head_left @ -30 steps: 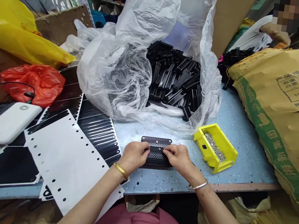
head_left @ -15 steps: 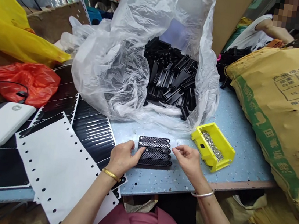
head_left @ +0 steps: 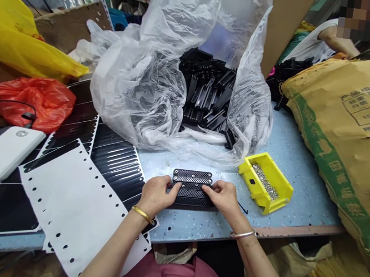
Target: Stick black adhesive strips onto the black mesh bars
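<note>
Several black perforated strips [head_left: 192, 194] lie side by side on the blue speckled table, with small silver pieces on some of them. My left hand [head_left: 156, 195] holds the left ends of the strips, its thumb on top. At their right end is my right hand [head_left: 226, 200], its thumb resting on a strip near a silver piece and its fingers curled round the end. Right of that hand stands a yellow bin [head_left: 281, 193] with many small silver pieces [head_left: 264, 182] inside. A thin black item [head_left: 242, 208] lies beside my right hand.
Behind, a clear plastic bag [head_left: 143, 91] holds a heap of black strips [head_left: 208, 91]. White sheets [head_left: 72, 205], a white power bank [head_left: 2, 152] and a red bag [head_left: 33, 101] are at the left. A large yellow sack [head_left: 354, 134] and a person's arm [head_left: 339, 40] are at the right.
My right hand has moved left and down onto the strips' right end. The thin black item now shows beside it. The bag's right side has sagged inward over the heap.
</note>
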Demonstrator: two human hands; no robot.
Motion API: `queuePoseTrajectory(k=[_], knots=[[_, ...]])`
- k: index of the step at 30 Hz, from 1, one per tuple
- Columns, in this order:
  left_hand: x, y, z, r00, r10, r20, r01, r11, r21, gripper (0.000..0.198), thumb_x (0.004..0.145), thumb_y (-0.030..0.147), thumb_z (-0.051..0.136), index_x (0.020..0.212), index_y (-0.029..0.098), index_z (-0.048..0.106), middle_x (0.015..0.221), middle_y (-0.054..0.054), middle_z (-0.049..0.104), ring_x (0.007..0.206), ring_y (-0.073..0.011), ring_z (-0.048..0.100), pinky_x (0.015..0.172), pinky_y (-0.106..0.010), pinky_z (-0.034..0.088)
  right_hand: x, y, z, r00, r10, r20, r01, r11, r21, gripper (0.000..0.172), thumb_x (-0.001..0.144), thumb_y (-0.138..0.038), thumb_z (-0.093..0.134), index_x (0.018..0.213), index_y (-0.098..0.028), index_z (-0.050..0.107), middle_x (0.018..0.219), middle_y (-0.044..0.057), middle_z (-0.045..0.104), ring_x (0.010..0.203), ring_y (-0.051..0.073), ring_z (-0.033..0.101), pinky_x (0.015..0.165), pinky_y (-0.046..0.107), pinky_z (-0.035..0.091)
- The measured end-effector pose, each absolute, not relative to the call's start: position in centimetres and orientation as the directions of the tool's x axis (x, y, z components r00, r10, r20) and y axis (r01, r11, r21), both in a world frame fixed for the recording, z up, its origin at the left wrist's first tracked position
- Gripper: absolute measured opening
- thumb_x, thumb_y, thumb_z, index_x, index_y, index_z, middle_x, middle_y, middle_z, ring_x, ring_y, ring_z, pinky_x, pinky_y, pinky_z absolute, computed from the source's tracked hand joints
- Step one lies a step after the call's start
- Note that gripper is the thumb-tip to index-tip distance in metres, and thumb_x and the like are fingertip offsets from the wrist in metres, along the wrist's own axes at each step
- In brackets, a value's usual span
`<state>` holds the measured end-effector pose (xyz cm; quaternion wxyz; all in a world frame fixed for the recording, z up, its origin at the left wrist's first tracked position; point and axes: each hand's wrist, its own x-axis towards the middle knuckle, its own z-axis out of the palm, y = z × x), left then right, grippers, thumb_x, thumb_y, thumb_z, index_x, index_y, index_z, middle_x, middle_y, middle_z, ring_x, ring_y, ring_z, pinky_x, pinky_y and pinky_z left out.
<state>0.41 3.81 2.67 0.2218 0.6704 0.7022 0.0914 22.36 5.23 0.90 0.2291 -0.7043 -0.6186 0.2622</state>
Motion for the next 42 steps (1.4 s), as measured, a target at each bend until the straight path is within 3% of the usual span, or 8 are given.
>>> queuePoseTrajectory(k=[10, 18, 24, 34, 42], knots=[[0.9, 4.1, 2.9, -0.013, 0.985, -0.17, 0.915, 0.08, 0.396, 0.041, 0.082, 0.057, 0.05, 0.066, 0.02, 0.058, 0.064, -0.005, 0.064, 0.069, -0.0237, 0.063, 0.057, -0.03, 0.031, 23.3, 5.3, 1.5, 0.08, 0.968, -0.24, 0.481, -0.248, -0.841, 0.027, 0.065, -0.04, 0.068, 0.05, -0.019, 0.059, 0.036, -0.001, 0.051, 0.034, 0.012, 0.046, 0.035, 0.024, 0.031], [0.8, 4.3, 2.6, -0.021, 0.982, -0.186, 0.91, 0.096, 0.404, 0.038, 0.081, 0.054, 0.051, 0.063, 0.021, 0.055, 0.065, -0.005, 0.064, 0.069, -0.0224, 0.062, 0.057, -0.03, 0.031, 22.9, 5.9, 1.8, 0.064, 0.949, -0.308, 0.308, -0.312, -0.899, 0.031, 0.056, -0.037, 0.076, 0.046, -0.02, 0.052, 0.033, -0.003, 0.049, 0.028, 0.011, 0.044, 0.029, 0.021, 0.028], [0.7, 4.4, 2.4, -0.018, 0.982, -0.188, 0.899, 0.098, 0.427, 0.04, 0.081, 0.055, 0.051, 0.059, 0.021, 0.052, 0.063, -0.004, 0.062, 0.066, -0.0216, 0.06, 0.056, -0.029, 0.029, 23.7, 6.1, 2.3, -0.04, 0.907, -0.42, 0.167, -0.408, -0.897, 0.036, 0.052, -0.042, 0.084, 0.052, -0.016, 0.058, 0.039, -0.001, 0.057, 0.03, 0.01, 0.051, 0.028, 0.016, 0.031], [0.6, 4.5, 2.5, 0.003, 0.982, -0.189, 0.893, 0.083, 0.442, 0.043, 0.081, 0.056, 0.05, 0.056, 0.021, 0.046, 0.061, -0.004, 0.06, 0.064, -0.0204, 0.058, 0.056, -0.029, 0.027, 24.8, 7.0, 2.1, -0.209, 0.851, -0.482, 0.107, -0.47, -0.876, 0.039, 0.053, -0.041, 0.087, 0.058, -0.014, 0.059, 0.044, 0.0, 0.063, 0.036, 0.011, 0.059, 0.03, 0.015, 0.04], [0.7, 4.5, 2.7, -0.008, 0.979, -0.202, 0.89, 0.099, 0.444, 0.042, 0.08, 0.056, 0.05, 0.056, 0.021, 0.044, 0.06, -0.003, 0.058, 0.063, -0.0196, 0.056, 0.055, -0.028, 0.026, 24.7, 7.1, 2.2, -0.183, 0.853, -0.489, 0.147, -0.468, -0.872, 0.04, 0.05, -0.042, 0.087, 0.058, -0.015, 0.058, 0.041, -0.001, 0.061, 0.034, 0.012, 0.058, 0.028, 0.016, 0.04]])
